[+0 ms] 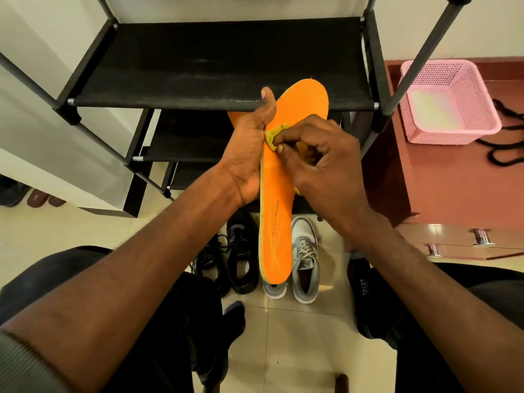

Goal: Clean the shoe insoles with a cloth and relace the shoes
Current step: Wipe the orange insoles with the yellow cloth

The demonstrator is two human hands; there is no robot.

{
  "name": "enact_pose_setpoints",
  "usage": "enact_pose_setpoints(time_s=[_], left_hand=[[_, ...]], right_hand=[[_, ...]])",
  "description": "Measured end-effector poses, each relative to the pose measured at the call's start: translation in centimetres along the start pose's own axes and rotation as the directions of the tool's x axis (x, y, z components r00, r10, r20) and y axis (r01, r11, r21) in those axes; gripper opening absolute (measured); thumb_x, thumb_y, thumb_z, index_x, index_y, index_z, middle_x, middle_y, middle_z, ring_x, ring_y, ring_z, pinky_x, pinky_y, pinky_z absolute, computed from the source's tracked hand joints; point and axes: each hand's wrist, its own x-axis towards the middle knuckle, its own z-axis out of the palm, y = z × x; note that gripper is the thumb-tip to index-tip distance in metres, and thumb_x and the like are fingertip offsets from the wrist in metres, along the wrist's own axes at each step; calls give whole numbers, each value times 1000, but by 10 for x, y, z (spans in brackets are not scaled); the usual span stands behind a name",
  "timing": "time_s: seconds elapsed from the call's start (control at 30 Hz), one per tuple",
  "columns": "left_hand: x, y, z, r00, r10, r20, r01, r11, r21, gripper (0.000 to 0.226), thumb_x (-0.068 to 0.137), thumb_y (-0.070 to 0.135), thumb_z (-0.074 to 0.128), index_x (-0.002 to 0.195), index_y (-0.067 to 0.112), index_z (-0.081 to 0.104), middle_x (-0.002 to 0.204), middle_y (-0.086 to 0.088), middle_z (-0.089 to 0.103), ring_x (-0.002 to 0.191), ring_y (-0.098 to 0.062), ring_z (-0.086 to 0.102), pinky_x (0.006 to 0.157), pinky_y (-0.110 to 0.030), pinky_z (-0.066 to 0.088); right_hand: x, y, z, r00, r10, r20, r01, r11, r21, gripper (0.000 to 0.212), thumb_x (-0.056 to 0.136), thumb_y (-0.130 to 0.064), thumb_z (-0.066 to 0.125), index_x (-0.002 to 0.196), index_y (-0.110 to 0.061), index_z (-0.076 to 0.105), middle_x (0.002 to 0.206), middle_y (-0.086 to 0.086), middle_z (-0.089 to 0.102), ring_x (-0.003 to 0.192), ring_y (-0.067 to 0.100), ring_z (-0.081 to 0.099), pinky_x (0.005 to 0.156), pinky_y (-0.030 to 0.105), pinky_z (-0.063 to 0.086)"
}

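An orange insole (276, 211) is held upright in front of me, toe end up. My left hand (249, 154) grips its left edge, thumb along the upper part. A second orange insole (233, 118) peeks out behind that hand. My right hand (320, 160) pinches a small yellow cloth (273, 136) and presses it on the insole's middle. On the floor below stand a pair of black shoes (241, 256) with loose laces and a pair of grey-white laced shoes (304, 262).
A black shoe rack (221, 61) stands straight ahead. To the right is a reddish-brown cabinet (442, 188) bearing a pink plastic basket (450, 103) and a black lace (507, 137). Slippers (39, 198) lie at the far left on the tiled floor.
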Motion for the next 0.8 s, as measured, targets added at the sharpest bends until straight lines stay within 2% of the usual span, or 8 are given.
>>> enact_pose_setpoints(time_s=[0.1, 0.17, 0.27, 0.4, 0.5, 0.6, 0.7, 0.8], left_hand=[[2, -1, -3, 999, 2, -37, -3, 1000, -27, 72, 106, 62, 33, 138, 3, 58, 139, -27, 60, 129, -41, 60, 108, -52, 50], [1, -2, -3, 998, 17, -52, -17, 1000, 1, 65, 108, 59, 30, 122, 9, 70, 121, -21, 72, 109, -33, 72, 94, -46, 60], [0, -2, 1, 998, 25, -49, -24, 999, 34, 62, 109, 57, 28, 124, 11, 67, 110, -15, 76, 98, -28, 75, 90, -43, 61], [1, -3, -4, 999, 22, -32, -23, 999, -38, 69, 108, 59, 29, 133, 4, 61, 135, -25, 64, 120, -39, 66, 101, -50, 56], [-1, -6, -3, 1000, 23, -19, -23, 1000, 16, 63, 109, 58, 25, 131, 10, 59, 123, -19, 71, 106, -31, 73, 90, -47, 62], [0, -7, 0, 999, 30, -31, -30, 999, 22, 64, 109, 58, 25, 139, 10, 56, 126, -18, 71, 106, -30, 73, 90, -46, 61], [3, -4, -3, 998, 19, -61, -20, 1000, -21, 67, 108, 59, 28, 132, 7, 62, 134, -24, 66, 112, -35, 71, 96, -50, 59], [2, -4, -4, 997, 8, -75, -10, 1000, -26, 64, 109, 57, 31, 109, 12, 76, 120, -21, 73, 108, -35, 73, 91, -49, 61]], right_hand=[[-6, -1, 4, 997, -21, 70, 20, 1000, 21, 12, 92, -15, 73, 102, -15, 81, 99, -4, 75, 95, 17, 68, 86, 45, 54], [0, 11, 0, 998, 56, -24, -57, 997, -59, 13, 92, -20, 72, 101, -20, 81, 99, -7, 75, 91, 16, 69, 85, 47, 56], [4, 17, -5, 991, 96, -91, -102, 993, -66, 13, 91, -18, 72, 99, -21, 81, 98, -9, 76, 91, 11, 69, 90, 46, 54], [-7, -3, 4, 997, -42, 58, 44, 999, -17, 10, 90, -14, 75, 98, -16, 81, 99, -6, 77, 91, 15, 68, 86, 41, 52], [2, 15, -2, 996, 56, -64, -64, 989, -131, 13, 91, -21, 72, 100, -22, 82, 98, -10, 77, 87, 16, 69, 86, 45, 54], [9, 25, -6, 980, 144, -137, -157, 984, -86, 15, 91, -21, 71, 100, -22, 82, 97, -11, 76, 89, 10, 70, 91, 48, 55], [3, 14, -2, 998, 62, 26, -62, 998, 4, 10, 89, -16, 75, 97, -17, 82, 94, -8, 76, 83, 12, 67, 88, 46, 53], [-1, 13, -2, 992, 1, 124, -2, 1000, 8, 11, 91, -17, 76, 100, -17, 81, 94, -7, 75, 85, 16, 67, 84, 44, 53]])
